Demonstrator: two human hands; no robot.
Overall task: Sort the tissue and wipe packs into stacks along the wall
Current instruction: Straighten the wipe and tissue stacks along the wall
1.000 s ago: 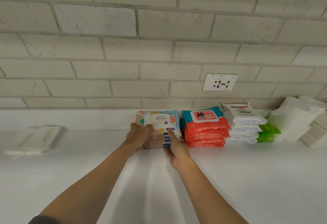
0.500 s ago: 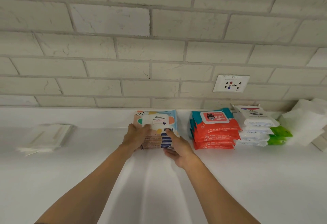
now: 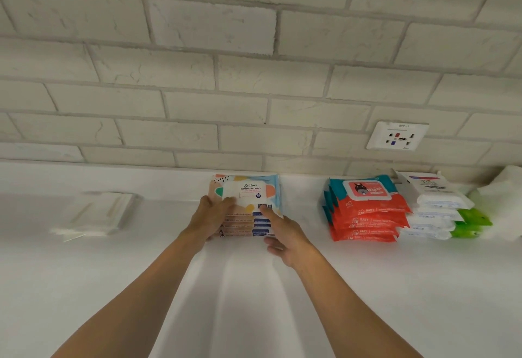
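A stack of colourful wet wipe packs (image 3: 250, 191) stands on the white counter near the brick wall. My left hand (image 3: 210, 216) grips the stack's left front side, thumb on the top pack. My right hand (image 3: 282, 234) is at its right front corner, index finger stretched onto the top pack and the other fingers curled by the bottom packs. To the right stand a red and teal baby wipes stack (image 3: 367, 210) and a white pack stack (image 3: 435, 208) with green packs (image 3: 471, 220) beside it.
A clear-wrapped white tissue pack (image 3: 99, 212) lies alone on the counter (image 3: 254, 301) at the left. White tissue packs (image 3: 505, 202) sit at the far right edge. A wall socket (image 3: 397, 136) is mounted above the red stack.
The colourful stack has slid left with both hands, so a wider gap separates it from the red stack. The view has shifted left too.
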